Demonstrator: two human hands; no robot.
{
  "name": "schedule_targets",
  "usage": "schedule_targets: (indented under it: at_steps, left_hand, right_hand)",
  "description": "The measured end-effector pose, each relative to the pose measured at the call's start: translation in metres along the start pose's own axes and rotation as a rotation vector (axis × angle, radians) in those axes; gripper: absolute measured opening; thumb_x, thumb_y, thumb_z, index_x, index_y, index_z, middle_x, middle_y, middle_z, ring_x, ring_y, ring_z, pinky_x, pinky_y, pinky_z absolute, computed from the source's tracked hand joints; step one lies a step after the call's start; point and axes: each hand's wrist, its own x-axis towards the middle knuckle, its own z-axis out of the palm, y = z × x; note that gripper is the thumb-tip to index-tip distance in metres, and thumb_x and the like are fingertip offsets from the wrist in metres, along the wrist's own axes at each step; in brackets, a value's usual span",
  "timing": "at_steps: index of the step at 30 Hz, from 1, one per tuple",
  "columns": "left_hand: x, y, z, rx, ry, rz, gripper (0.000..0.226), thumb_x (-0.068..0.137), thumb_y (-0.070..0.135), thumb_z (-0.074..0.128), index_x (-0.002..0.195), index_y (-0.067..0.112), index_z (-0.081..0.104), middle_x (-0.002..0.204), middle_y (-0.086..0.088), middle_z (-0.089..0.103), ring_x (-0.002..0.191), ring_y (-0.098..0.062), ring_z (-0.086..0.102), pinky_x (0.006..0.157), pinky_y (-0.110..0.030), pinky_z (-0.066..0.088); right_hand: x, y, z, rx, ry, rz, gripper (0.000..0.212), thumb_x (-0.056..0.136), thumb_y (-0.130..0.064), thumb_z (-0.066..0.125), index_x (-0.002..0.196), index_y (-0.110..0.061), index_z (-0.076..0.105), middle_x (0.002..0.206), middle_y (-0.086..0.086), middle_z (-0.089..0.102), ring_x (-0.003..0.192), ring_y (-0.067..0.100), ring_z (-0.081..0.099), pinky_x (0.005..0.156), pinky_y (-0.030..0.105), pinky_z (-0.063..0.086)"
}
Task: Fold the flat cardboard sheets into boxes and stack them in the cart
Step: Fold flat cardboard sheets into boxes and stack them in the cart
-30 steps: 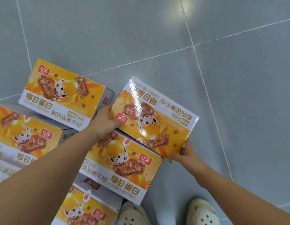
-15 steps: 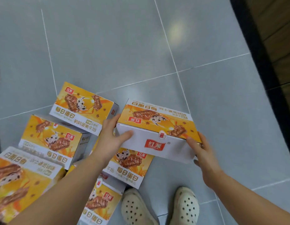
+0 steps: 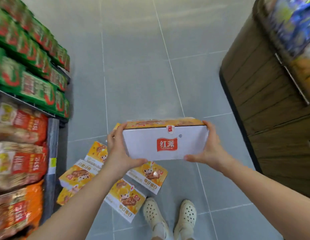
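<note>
Since the earlier frames the folded box (image 3: 165,141) has come up off the pile on the floor and the head has lifted with it, so that shelves and a cabinet now show where only tiles showed before.

Head view: the box is held level in the air, its white side with the red logo facing the camera and its orange printed top edge-on. The left hand (image 3: 118,151) grips its left end, thumb under the lower left corner and fingers curled round the far side. The right hand (image 3: 208,149) grips the right end the same way, thumb under the lower right corner. Below, on the tiled floor (image 3: 136,70), other orange boxes (image 3: 126,198) lie loosely heaped near the person's pale clogs (image 3: 153,213). Shelves of snack packets (image 3: 20,153) stand along the left edge of the floor, and a dark wooden cabinet (image 3: 272,94) along the right.

This looks like the carrying step: a box is made up and is being taken to be stacked. No cart shows here, so the next move calls for turning to find it, keeping the box level so that the closed flap stays tucked.
</note>
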Motion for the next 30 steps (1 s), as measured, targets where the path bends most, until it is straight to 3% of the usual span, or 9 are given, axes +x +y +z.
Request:
schedule_targets:
  at_steps: [3,9,16,20,24,27,28,30]
  left_hand:
    - [-0.032,0.033,-0.041,0.09,0.07,0.036,0.109,0.047,0.0,0.085,0.135,0.015,0.022,0.134,-0.007,0.017,0.123,-0.019,0.029,0.096,-0.019,0.024]
    - [-0.103,0.063,-0.097,0.318,0.194,0.077,0.106,0.052,0.021,0.086,0.133,0.013,0.017,0.143,-0.003,0.005,0.132,-0.023,0.017,0.103,-0.031,0.027]
    - [-0.187,0.066,-0.128,0.507,0.299,0.032,0.095,0.066,0.025,0.073,0.136,0.025,0.009,0.137,0.006,0.009,0.128,-0.023,0.028,0.095,-0.037,0.04]
    - [-0.248,0.066,-0.132,0.642,0.403,-0.096,0.092,0.067,0.033,0.07,0.134,0.028,0.007,0.136,0.011,0.006,0.113,-0.019,0.046,0.072,-0.036,0.05]
    - [-0.317,0.056,-0.121,0.655,0.469,-0.295,0.1,0.066,0.045,0.068,0.14,0.028,0.003,0.143,0.015,0.007,0.112,-0.017,0.051,0.067,-0.031,0.048]
    - [-0.372,0.043,-0.106,0.67,0.503,-0.415,0.102,0.066,0.052,0.064,0.141,0.027,0.0,0.147,0.014,0.007,0.11,-0.017,0.054,0.054,-0.028,0.042]
    - [-0.395,0.037,-0.101,0.655,0.517,-0.468,0.103,0.065,0.053,0.064,0.142,0.027,0.0,0.147,0.014,0.007,0.109,-0.017,0.054,0.055,-0.03,0.044]
    - [-0.43,0.029,-0.091,0.588,0.51,-0.546,0.105,0.063,0.054,0.063,0.14,0.027,-0.002,0.147,0.012,0.007,0.11,-0.019,0.054,0.073,-0.033,0.051]
  right_hand:
    - [-0.026,-0.056,-0.016,-0.242,0.003,-0.093,0.113,0.047,-0.016,0.087,0.135,-0.027,0.018,0.122,0.009,0.041,0.117,0.03,0.04,0.097,0.044,0.04]
    - [-0.083,-0.145,-0.029,-0.595,-0.034,-0.286,0.105,0.061,-0.017,0.078,0.14,-0.024,0.008,0.121,0.013,0.039,0.112,0.032,0.042,0.084,0.037,0.042]
    - [-0.132,-0.193,-0.033,-0.751,-0.146,-0.508,0.1,0.062,-0.019,0.076,0.139,-0.023,0.011,0.123,0.011,0.041,0.105,0.03,0.049,0.081,0.035,0.048]
    - [-0.159,-0.209,-0.027,-0.826,-0.268,-0.677,0.101,0.06,-0.023,0.079,0.138,-0.019,0.014,0.152,0.004,-0.009,0.118,0.032,0.05,0.089,0.04,0.048]
    - [-0.194,-0.22,-0.017,-0.959,-0.423,-0.907,0.097,0.061,-0.037,0.075,0.135,-0.016,0.016,0.141,-0.007,0.007,0.116,0.027,0.05,0.086,0.042,0.049]
    - [-0.226,-0.225,-0.001,-1.135,-0.549,-1.043,0.107,0.044,-0.065,0.054,0.132,-0.019,0.017,0.126,-0.013,0.011,0.111,0.028,0.053,0.086,0.046,0.049]
    - [-0.238,-0.225,0.009,-1.187,-0.601,-1.104,0.111,0.037,-0.07,0.045,0.132,-0.018,0.017,0.125,-0.012,0.011,0.113,0.029,0.052,0.088,0.046,0.048]
    - [-0.261,-0.226,0.025,-1.272,-0.661,-1.215,0.116,0.037,-0.072,0.042,0.134,-0.014,0.018,0.131,-0.004,0.016,0.114,0.029,0.051,0.089,0.044,0.048]
